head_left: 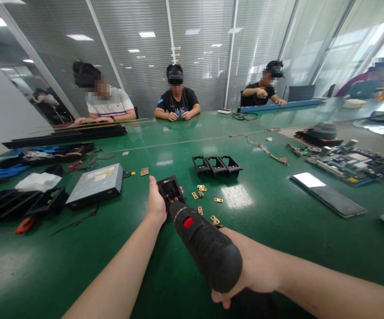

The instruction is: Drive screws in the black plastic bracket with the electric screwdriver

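My left hand [156,203] grips a small black plastic housing [170,189] on the green table [112,248], thumb on its near side. My right hand [250,270] is wrapped round a black electric screwdriver [205,248] with a red switch. The tool's tip points into the housing. Several small brass plates [207,199] lie scattered just right of the housing. Three more black housings [216,165] stand in a row behind them.
A grey optical drive [95,184] and black trays [19,201] lie at left. A circuit board [354,164] and a flat dark panel [327,195] lie at right. A cable [265,150] trails across the middle. Three people sit at the far side, another at far right.
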